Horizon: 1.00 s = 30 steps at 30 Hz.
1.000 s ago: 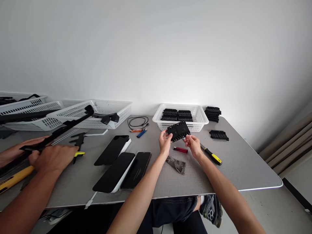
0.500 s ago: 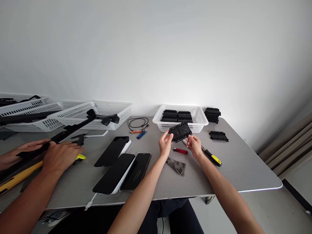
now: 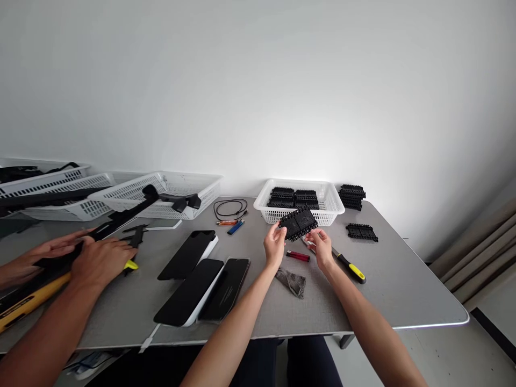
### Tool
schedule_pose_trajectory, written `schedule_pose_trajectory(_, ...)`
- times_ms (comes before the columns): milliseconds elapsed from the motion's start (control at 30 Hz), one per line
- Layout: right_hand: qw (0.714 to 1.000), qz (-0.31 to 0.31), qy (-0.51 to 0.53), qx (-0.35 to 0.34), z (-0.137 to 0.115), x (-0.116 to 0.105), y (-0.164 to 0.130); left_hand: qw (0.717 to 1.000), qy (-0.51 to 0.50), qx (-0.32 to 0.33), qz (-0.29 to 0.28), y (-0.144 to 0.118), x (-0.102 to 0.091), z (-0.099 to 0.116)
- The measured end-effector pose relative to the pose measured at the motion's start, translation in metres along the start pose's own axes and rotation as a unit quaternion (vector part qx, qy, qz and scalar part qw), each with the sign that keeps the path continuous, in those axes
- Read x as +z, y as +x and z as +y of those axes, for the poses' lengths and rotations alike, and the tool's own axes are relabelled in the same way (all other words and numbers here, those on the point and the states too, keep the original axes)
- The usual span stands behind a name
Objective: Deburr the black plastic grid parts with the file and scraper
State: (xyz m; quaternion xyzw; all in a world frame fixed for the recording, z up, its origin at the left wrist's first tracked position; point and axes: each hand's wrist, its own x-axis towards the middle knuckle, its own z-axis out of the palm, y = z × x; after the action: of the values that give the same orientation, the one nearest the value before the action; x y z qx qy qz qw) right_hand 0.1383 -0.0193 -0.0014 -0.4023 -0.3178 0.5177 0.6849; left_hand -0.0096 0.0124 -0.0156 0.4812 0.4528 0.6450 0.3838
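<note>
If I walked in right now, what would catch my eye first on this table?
Probably the black toothed plastic plate held up between the left hand and right hand, just before the white basket stacked with more of them. Next, three dark phones lying at the table's middle, and a co-worker's hands on a long black part at far left.

Flat black toothed plastic plate [image 3: 298, 223] held above grey table [image 3: 403, 290], left hand [image 3: 275, 246] and right hand [image 3: 323, 250] pinching its ends. White perforated plastic basket [image 3: 332, 200] of similar plates near far edge. Co-worker's hands [image 3: 99, 260] at left edge.
</note>
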Motion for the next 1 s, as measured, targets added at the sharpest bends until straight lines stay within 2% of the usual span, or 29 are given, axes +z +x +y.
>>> schedule_pose_trajectory(300,0.999,-0.027,-0.013,-0.030,0.016,0.000,0.004,0.984,0.124,0.126,0.034,-0.007,0.000,-0.006)
schedule_pose_trajectory(500,0.996,-0.066,0.041,-0.048,0.021,-0.002,0.003,0.965,0.171,0.196,0.036,-0.017,0.003,-0.002)
schedule_pose_trajectory(600,0.993,-0.073,0.027,-0.085,0.027,-0.003,0.003,0.942,0.222,0.249,0.030,-0.021,0.003,-0.005)
schedule_pose_trajectory(767,0.978,-0.089,-0.080,-0.173,0.041,-0.007,-0.002,0.901,0.267,0.341,0.014,-0.024,0.001,-0.007)
schedule_pose_trajectory(900,0.968,-0.077,-0.149,-0.188,0.048,-0.010,-0.007,0.867,0.285,0.408,-0.028,-0.027,0.000,-0.001)
schedule_pose_trajectory(1000,0.960,-0.074,-0.176,-0.202,0.049,-0.007,-0.011,0.847,0.299,0.438,-0.035,-0.028,-0.001,0.005)
